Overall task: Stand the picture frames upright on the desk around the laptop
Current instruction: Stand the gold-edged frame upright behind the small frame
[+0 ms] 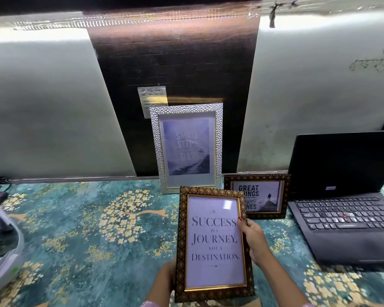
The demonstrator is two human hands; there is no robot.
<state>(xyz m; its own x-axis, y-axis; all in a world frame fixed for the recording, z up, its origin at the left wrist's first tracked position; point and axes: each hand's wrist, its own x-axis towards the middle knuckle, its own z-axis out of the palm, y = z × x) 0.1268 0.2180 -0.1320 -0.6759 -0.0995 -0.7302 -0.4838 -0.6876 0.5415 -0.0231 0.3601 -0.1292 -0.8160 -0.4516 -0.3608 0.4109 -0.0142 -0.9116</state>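
Grip of both hands (254, 239) clasps brown frame's (213, 244) side edges above desk (87, 229).

The room is dim, and the light seems to come from above. The white wall panels (53, 96) shine pale and bright near the top. A small white glare spot sits on the glass of the frame with the Success print (215, 244). The silver frame (186, 148) looks faded and soft, and its words are hard to read. The laptop (346, 196) is very dark. The picture bends at the edges, and the top strip is smeared and stretched. The bottom corners are blurry.
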